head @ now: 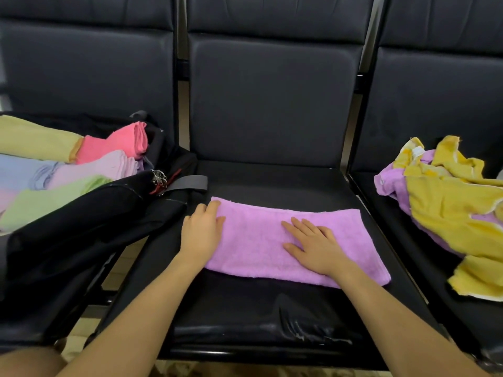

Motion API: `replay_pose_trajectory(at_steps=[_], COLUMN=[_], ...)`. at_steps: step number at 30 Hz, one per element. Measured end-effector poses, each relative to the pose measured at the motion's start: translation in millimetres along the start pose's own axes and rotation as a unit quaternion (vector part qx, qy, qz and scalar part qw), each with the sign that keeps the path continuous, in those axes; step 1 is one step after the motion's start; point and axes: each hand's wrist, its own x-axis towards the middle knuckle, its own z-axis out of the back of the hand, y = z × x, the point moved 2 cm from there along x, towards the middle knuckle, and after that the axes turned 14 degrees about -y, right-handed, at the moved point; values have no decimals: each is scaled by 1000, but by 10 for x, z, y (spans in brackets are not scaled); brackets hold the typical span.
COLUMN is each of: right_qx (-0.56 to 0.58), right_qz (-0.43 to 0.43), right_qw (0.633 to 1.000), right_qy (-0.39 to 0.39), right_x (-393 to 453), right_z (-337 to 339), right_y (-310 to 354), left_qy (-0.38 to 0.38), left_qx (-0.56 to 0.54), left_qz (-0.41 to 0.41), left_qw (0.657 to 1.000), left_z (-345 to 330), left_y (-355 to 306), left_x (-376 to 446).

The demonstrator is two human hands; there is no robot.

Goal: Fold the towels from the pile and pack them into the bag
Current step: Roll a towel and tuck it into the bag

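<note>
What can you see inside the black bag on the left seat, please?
The black bag lies open, holding folded towels: a yellow towel, a coral-pink towel, a blue towel, a pale pink towel and a green towel. Anything beneath them is covered.

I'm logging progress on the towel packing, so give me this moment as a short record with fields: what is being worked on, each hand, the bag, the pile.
towel in work: purple towel, folded into a long strip, flat on the middle seat
left hand: fingers on the strip's left end
right hand: flat, pressing on the strip's middle
bag: black, open, on the left seat, holding folded towels in yellow, pink, blue, green
pile: unfolded yellow and purple towels on the right seat
</note>
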Motion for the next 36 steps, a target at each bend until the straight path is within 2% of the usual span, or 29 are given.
replay_pose_trajectory(at_steps=[2, 7, 12, 15, 16, 18, 20, 25, 28, 31, 34, 36], right_qx=[-4, 17, 86, 148, 134, 34, -53, -59, 3, 103, 212, 312], right_qz=[-6, -1, 10, 0, -1, 19, 30, 16, -9, -65, -151, -205], right_qw=[1000, 998, 993, 988, 991, 998, 995, 996, 998, 983, 944, 897], right_qy=[22, 66, 75, 34, 6, -54, -74, -67, -67, -134, -201, -236], right_x=[34, 183, 262, 231, 201, 126, 12, -174, -202, -199, -216, -238], right_z=[-24, -121, -165, -95, -44, 89, 200, 169, 96, 118, 177, 241], right_y=[47, 345, 603, 507, 412, 184, -42, -264, -306, -394, -440, -454], left_qy=[-20, -65, -111, -118, -115, -94, -62, -1, 17, 7, -21, -12], left_qx=[-67, -112, -96, -107, -115, -128, -123, -146, -177, -191, -230, -253], left_qz=[2, -32, -68, -81, -87, -101, -120, -92, -59, -31, -4, 6], left_qw=[998, 991, 987, 984, 983, 982, 983, 985, 982, 981, 973, 967], left_z=[116, 357, 482, 447, 413, 331, 241, 53, -50, -84, -75, -103], left_y=[-12, -88, -192, -308, -349, -453, -593, -1037, -1259, -1446, -1574, -1638], left_x=[25, 86, 115, 56, 31, -13, -38, -50, -72, -71, -45, -40])
